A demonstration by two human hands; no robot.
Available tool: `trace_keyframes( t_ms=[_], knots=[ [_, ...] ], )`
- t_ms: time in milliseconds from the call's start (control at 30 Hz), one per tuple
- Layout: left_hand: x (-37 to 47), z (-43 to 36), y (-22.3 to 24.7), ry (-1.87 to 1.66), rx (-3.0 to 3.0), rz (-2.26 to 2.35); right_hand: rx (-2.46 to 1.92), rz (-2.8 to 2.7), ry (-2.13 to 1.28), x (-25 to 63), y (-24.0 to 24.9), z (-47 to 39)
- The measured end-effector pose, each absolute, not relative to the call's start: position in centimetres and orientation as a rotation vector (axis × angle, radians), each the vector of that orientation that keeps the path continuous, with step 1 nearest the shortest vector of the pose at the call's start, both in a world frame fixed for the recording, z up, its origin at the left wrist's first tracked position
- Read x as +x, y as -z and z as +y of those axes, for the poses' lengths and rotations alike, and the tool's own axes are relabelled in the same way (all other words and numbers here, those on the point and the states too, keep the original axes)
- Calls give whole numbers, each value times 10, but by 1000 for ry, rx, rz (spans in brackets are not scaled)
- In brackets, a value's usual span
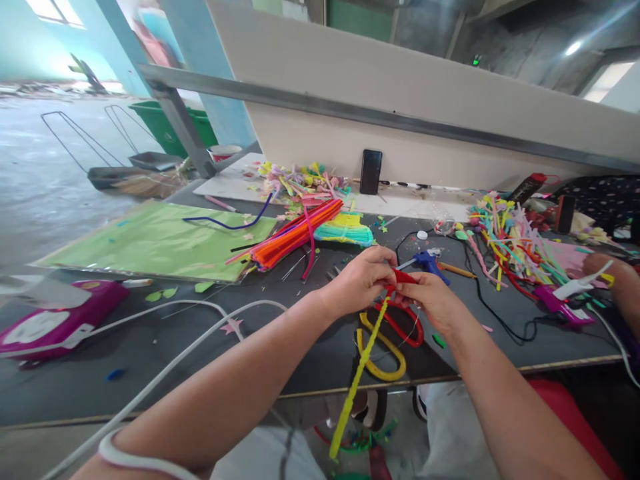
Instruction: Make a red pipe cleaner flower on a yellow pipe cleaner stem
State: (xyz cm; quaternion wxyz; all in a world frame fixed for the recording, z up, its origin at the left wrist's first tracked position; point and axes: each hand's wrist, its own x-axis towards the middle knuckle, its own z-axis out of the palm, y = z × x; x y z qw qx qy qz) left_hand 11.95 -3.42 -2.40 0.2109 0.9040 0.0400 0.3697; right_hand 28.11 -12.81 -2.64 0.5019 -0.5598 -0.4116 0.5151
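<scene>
My left hand [367, 279] and my right hand [424, 293] meet over the front part of the dark table. Between their fingertips both pinch a small red fuzzy piece [406, 276]. From it a yellow-green fuzzy stem [359, 377] hangs down past the table's front edge. Under my hands lie a bent yellow stem [384, 371] and a bent red stem [411, 339]. Just beyond my right hand is a blue glue gun [431, 264].
Orange and red stems [297, 237] lie in a bundle near a green sheet [150, 240]. A purple device [63, 320] with a white cable is at left. A phone [371, 171] stands at the back. Another person's hand [613, 277] is at right, near piled stems [505, 233].
</scene>
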Motion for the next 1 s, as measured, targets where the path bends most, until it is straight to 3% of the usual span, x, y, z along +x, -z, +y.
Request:
trace_keyframes(
  t_ms=[800, 1000],
  knots=[
    [116, -38, 18, -837, 2542, 128, -1194, -997, -1443, 290, 23, -132],
    [115, -41, 15, -901, 2806, 284, -1150, -897, -1412, 287, 28, -130]
  ],
)
